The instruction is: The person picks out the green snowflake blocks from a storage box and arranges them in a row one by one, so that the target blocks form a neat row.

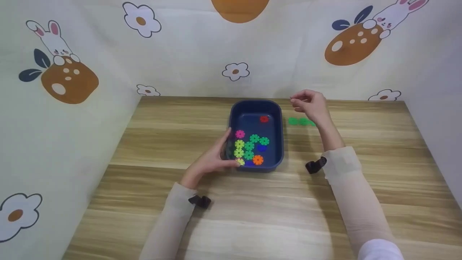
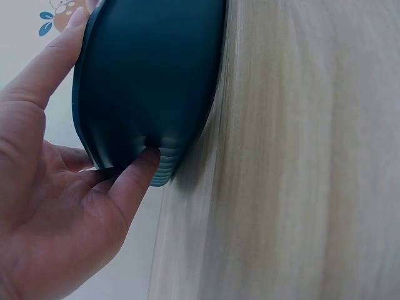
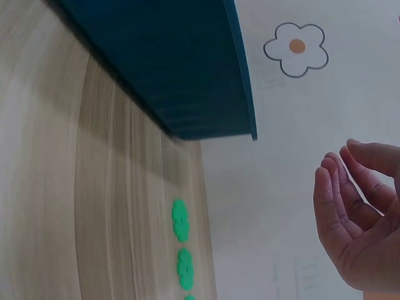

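A dark blue plastic bin [image 1: 280,141] stands on the table, with colourful flower-shaped snap discs [image 1: 249,146] lying flat inside, mostly toward its near end. My left hand [image 1: 213,158] holds the bin's left side, its thumb at the near left corner. In the left wrist view, fingertips press on the outer wall [image 2: 150,75]. Raised to the right of the bin, my right hand [image 1: 313,107] has its fingers bent loosely, and nothing shows between them in the right wrist view. Below that hand, several green discs [image 1: 304,121] lie in a row, partly hidden by the wrist.
The wood-grain table [image 1: 151,137] meets a printed cloth backdrop [image 1: 191,54] just behind the bin. Cloth also rises along the left and right sides. A small black camera [image 1: 316,165] is strapped to the right cuff, another [image 1: 200,201] to the left.
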